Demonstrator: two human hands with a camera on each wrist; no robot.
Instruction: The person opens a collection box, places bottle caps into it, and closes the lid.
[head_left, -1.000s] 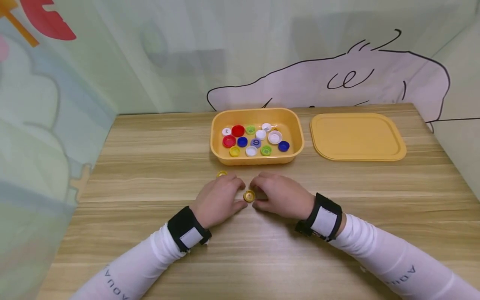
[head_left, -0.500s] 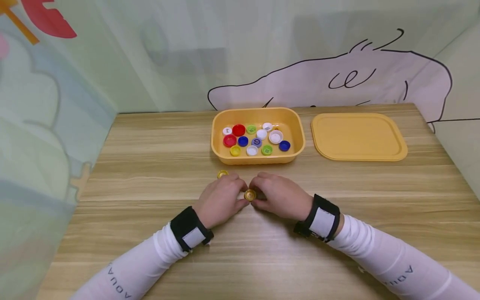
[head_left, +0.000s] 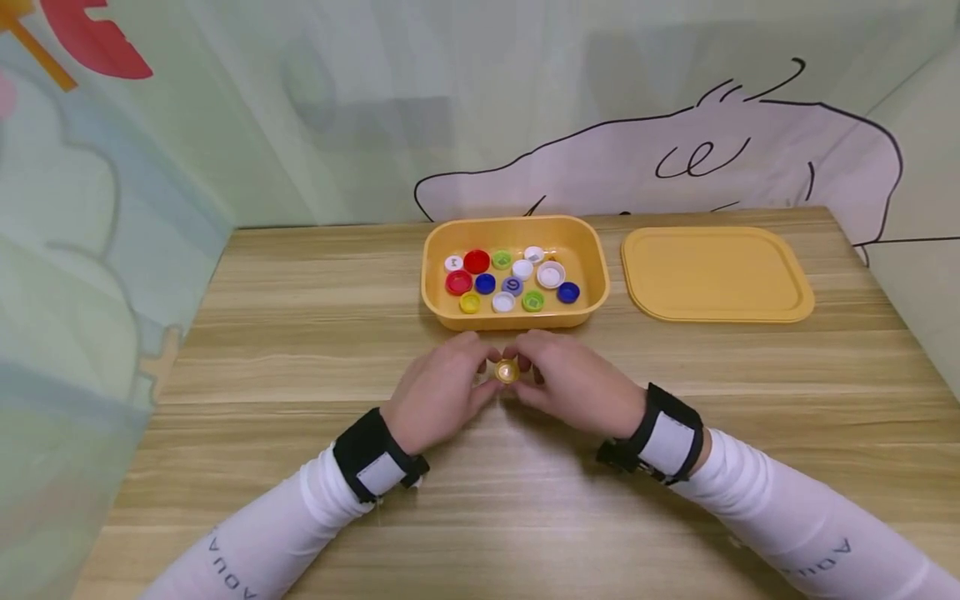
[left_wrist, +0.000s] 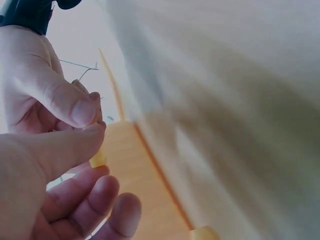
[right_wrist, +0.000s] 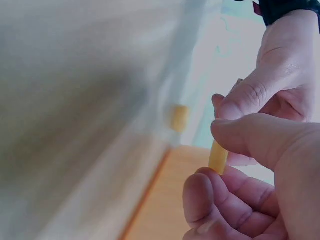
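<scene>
Both hands meet in the middle of the head view, just in front of the yellow box. My left hand (head_left: 438,392) pinches a small round yellow bottle cap (head_left: 507,371) from the left, thumb and forefinger at its edge. From the other side my right hand (head_left: 585,383) pinches the same cap between thumb and fingers. Its hollow side faces up toward the head camera. Seen edge-on in the right wrist view, the bottle cap (right_wrist: 218,157) shows as a thin yellow strip between the fingertips. The two thumbs lie close together there.
Behind the hands stands the yellow box (head_left: 517,321) with several red, blue, green, white and yellow caps inside. Its flat yellow lid (head_left: 716,275) lies to the right. A blurred yellow piece (right_wrist: 179,117) shows on the wooden table (head_left: 315,358) in the right wrist view.
The hands closed in on the yellow cap from both sides and now hold it, a little nearer the box. Another yellow cap beside my left hand is now hidden in the head view.
</scene>
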